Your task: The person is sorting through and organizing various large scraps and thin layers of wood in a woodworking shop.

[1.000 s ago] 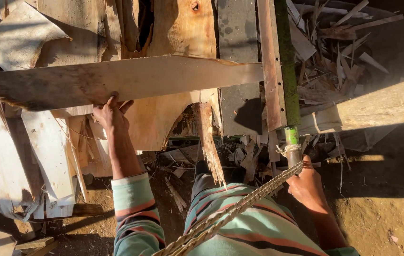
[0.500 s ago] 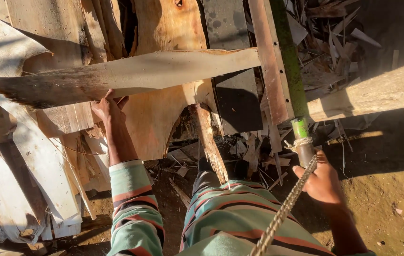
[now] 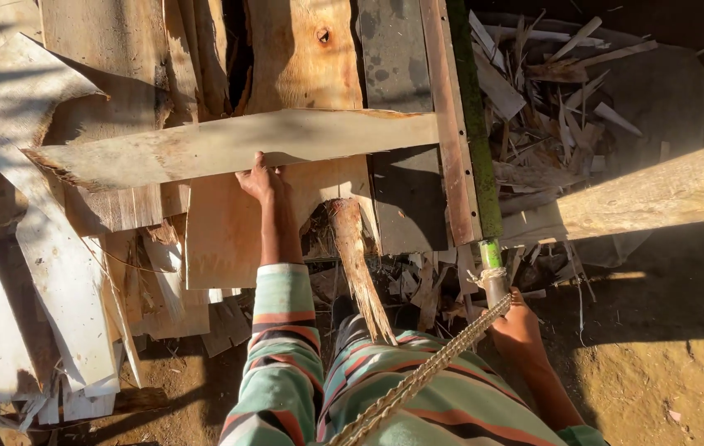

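My left hand (image 3: 259, 178) grips the lower edge of a long pale wooden slab (image 3: 228, 144) that lies crosswise over a stack of boards. My right hand (image 3: 515, 324) is closed around the handle of a long tool with a green blade or shaft (image 3: 474, 140) that points away from me along a reddish plank (image 3: 449, 124). A braided rope (image 3: 422, 376) runs from the tool's handle back across my striped sleeve and lap. A splintered sliver of wood (image 3: 358, 264) hangs down just right of my left arm.
Leaning boards and offcuts (image 3: 54, 272) crowd the left side. A heap of wood scraps (image 3: 558, 99) lies at the back right. A thick beam (image 3: 657, 194) crosses on the right above bare dirt ground (image 3: 666, 363), partly in shadow.
The view has shifted so the slab and boards sit lower and further right in frame. My left hand stays on the slab's edge and my right hand keeps the tool handle.
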